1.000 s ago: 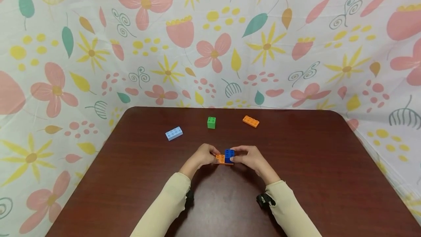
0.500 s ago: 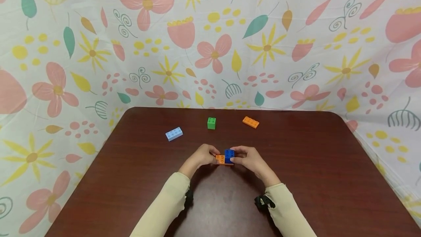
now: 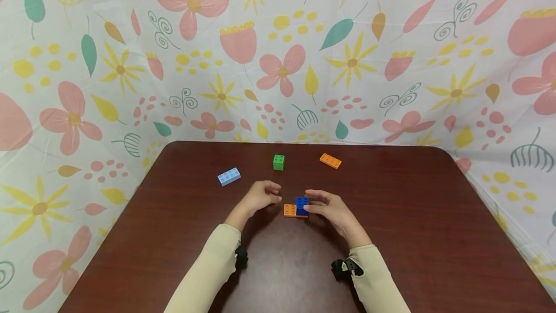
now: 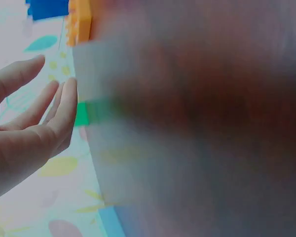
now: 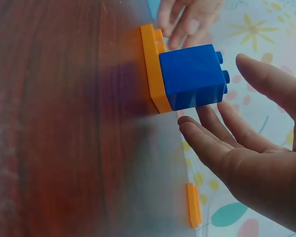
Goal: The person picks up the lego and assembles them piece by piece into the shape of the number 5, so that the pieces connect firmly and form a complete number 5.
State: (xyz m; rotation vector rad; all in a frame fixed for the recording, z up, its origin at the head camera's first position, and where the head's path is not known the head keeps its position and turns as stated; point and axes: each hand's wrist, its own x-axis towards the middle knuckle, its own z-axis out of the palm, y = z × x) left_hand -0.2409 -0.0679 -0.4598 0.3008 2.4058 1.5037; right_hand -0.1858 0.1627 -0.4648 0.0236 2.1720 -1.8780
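A blue toy building brick (image 3: 300, 202) stands on the right half of a thin orange studded plate (image 3: 289, 210) that lies on the table. The plate's left studs are bare. My right hand (image 3: 329, 210) is around the blue brick's right side. In the right wrist view, a gap shows between the thumb and the blue brick (image 5: 192, 76), and the fingers are relaxed beside it. My left hand (image 3: 259, 197) hovers up and left of the plate. Its fingers are spread from the thumb with nothing between them, as the left wrist view shows too.
Farther back on the dark wooden table (image 3: 391, 197) lie a light blue brick (image 3: 229, 177) at left, a green brick (image 3: 279, 162) in the middle and a second orange plate (image 3: 330, 161) at right. A flowered cloth (image 3: 282, 105) hangs behind the table's far edge.
My left hand has let go of the orange plate and moved up and left. The right fingers have loosened around the blue brick. The bricks stay where they were.
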